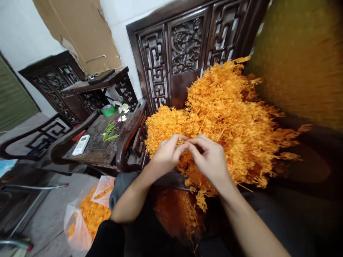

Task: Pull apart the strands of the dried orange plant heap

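A big heap of orange artificial flower sprigs [227,117] lies on the dark carved wooden seat [184,46] in front of me. My left hand [166,154] and my right hand [210,157] meet at the heap's near edge, fingertips pinched together on a small orange sprig [187,144]. Both hands have curled fingers. More orange sprigs [184,210] hang down below my hands over my lap.
A clear plastic bag of orange pieces [85,214] sits on the floor at lower left. A carved side table [102,142] to the left holds a white remote [80,144], green stems with small flowers [111,128] and a green tape roll [108,110]. Cardboard [80,32] leans against the wall.
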Demonstrator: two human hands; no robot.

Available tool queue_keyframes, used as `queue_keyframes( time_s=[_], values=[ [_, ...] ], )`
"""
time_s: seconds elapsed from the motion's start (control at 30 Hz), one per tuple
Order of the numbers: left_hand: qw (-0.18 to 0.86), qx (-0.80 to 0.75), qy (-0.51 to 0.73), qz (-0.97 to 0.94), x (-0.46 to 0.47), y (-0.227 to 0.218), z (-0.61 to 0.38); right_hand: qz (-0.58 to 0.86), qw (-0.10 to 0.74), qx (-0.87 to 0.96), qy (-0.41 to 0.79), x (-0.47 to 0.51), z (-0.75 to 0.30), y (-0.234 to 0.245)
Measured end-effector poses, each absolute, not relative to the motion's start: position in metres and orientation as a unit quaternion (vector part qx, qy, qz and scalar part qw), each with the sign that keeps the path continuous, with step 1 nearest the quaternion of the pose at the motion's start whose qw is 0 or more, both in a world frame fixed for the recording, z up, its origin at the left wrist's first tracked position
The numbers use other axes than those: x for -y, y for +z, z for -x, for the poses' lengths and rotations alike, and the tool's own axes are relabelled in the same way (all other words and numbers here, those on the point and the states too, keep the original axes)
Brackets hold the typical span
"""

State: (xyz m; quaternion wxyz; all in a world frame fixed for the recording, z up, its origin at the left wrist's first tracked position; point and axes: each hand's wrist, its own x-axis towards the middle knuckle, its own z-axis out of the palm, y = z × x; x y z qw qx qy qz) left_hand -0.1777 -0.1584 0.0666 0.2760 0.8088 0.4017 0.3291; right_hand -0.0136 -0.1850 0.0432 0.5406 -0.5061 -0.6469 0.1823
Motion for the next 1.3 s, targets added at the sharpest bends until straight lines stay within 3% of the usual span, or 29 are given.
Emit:
queue_keyframes(
  time_s=[0.17, 0.3, 0.47, 0.67, 0.77, 0.83, 0.9, 1.03, 1.17, 1.23, 1.3],
  values=[
    [0.211, -0.402, 0.39, -0.801, 0.167, 0.057, 0.167, 0.524, 0.532, 0.625, 0.228, 0.185, 0.003, 0.044],
    [0.327, -0.409, 0.429, -0.736, 0.157, 0.06, 0.165, 0.53, 0.542, 0.576, 0.305, 0.181, 0.001, 0.047],
    [0.476, -0.367, 0.451, -0.66, 0.149, 0.067, 0.159, 0.548, 0.524, 0.57, 0.317, 0.178, 0.002, 0.054],
    [0.596, -0.379, 0.474, -0.525, 0.117, 0.063, 0.179, 0.577, 0.552, 0.559, 0.221, 0.201, -0.004, 0.064],
    [0.546, -0.408, 0.561, -0.471, 0.083, 0.053, 0.201, 0.613, 0.582, 0.503, 0.182, 0.212, -0.019, 0.068],
    [0.498, -0.468, 0.5, -0.533, 0.064, 0.04, 0.204, 0.599, 0.587, 0.5, 0.217, 0.214, -0.025, 0.07],
    [0.35, -0.538, 0.42, -0.642, 0.05, 0.025, 0.196, 0.578, 0.577, 0.515, 0.261, 0.209, -0.023, 0.07],
    [0.231, -0.56, 0.364, -0.708, 0.031, 0.002, 0.179, 0.537, 0.581, 0.507, 0.342, 0.191, -0.01, 0.061],
    [0.104, -0.549, 0.257, -0.789, 0.03, 0.005, 0.182, 0.491, 0.608, 0.444, 0.438, 0.175, -0.004, 0.042],
    [0.143, -0.513, 0.298, -0.792, 0.042, 0.018, 0.183, 0.481, 0.616, 0.421, 0.461, 0.17, -0.002, 0.034],
    [0.272, -0.45, 0.335, -0.782, 0.064, 0.032, 0.18, 0.475, 0.625, 0.411, 0.464, 0.167, 0.003, 0.029]
  ],
)
